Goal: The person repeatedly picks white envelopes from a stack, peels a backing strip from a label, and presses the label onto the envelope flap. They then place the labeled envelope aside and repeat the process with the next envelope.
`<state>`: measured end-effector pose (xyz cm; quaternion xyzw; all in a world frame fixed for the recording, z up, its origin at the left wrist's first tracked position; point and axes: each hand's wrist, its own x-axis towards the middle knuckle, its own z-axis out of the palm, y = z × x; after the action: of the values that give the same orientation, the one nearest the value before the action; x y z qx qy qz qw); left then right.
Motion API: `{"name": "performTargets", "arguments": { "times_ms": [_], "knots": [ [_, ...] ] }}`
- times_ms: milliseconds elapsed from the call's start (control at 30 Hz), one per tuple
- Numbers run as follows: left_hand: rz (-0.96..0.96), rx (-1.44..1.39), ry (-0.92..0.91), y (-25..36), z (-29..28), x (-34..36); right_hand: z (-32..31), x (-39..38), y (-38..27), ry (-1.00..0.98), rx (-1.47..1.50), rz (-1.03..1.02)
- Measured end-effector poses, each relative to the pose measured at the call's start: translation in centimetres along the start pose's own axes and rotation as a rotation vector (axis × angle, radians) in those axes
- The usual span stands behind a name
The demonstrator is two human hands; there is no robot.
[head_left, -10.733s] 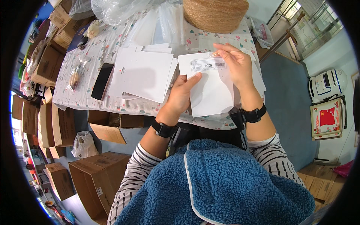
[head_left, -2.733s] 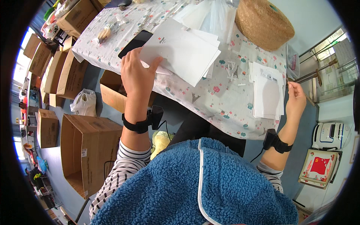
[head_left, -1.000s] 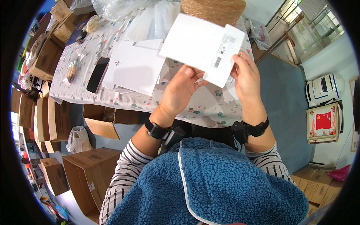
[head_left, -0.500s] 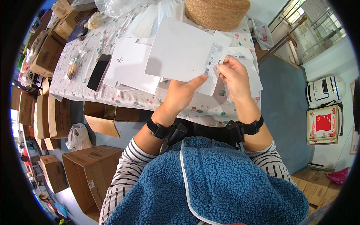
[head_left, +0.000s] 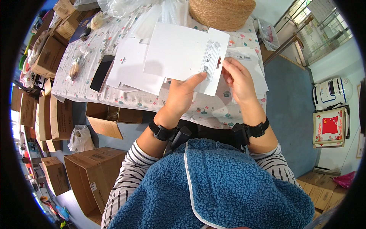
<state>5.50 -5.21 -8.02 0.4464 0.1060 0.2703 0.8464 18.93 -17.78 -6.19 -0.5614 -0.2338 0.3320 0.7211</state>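
Note:
A flat white cardboard card (head_left: 173,47) is held up over the table, tilted, with a printed barcode strip and a small hang slot near its right edge. My left hand (head_left: 181,95) grips its lower edge, thumb on top and the other fingers hidden beneath. At the right edge, by the slot, my right hand (head_left: 239,79) has its fingers bent and pressed against the card. Another white cardboard piece (head_left: 131,63) lies to the left, partly under the held one. More white cards (head_left: 251,70) lie to the right, behind my right hand.
A black phone (head_left: 102,73) and a small clear bag (head_left: 74,70) lie on the patterned tablecloth (head_left: 80,91) at left. A woven straw-coloured basket (head_left: 223,13) stands at the back, beside clear plastic bags (head_left: 126,11). Open cardboard boxes (head_left: 95,173) crowd the floor at left.
The held card has shifted slightly left and turned a little flatter. My right fingers have changed from a tight pinch to a looser bend at its edge.

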Motion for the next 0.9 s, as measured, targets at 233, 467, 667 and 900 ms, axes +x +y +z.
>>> {"name": "performTargets", "arguments": {
  "times_ms": [233, 467, 667, 900],
  "knots": [
    [-0.032, -0.111, -0.024, 0.5, -0.4, 0.3, -0.3, -0.2, 0.4, -0.144, 0.047, 0.071],
    [0.006, -0.064, -0.008, 0.4, -0.5, 0.4, 0.3, -0.1, 0.3, -0.124, -0.037, -0.006],
    [0.050, 0.009, -0.009, 0.7, -0.1, 0.1, 0.0, 0.3, 0.4, -0.039, -0.119, -0.014],
    [0.094, 0.083, 0.037, 1.3, 0.4, -0.2, 0.9, 0.7, 0.6, 0.169, -0.361, -0.100]
  ]
}}
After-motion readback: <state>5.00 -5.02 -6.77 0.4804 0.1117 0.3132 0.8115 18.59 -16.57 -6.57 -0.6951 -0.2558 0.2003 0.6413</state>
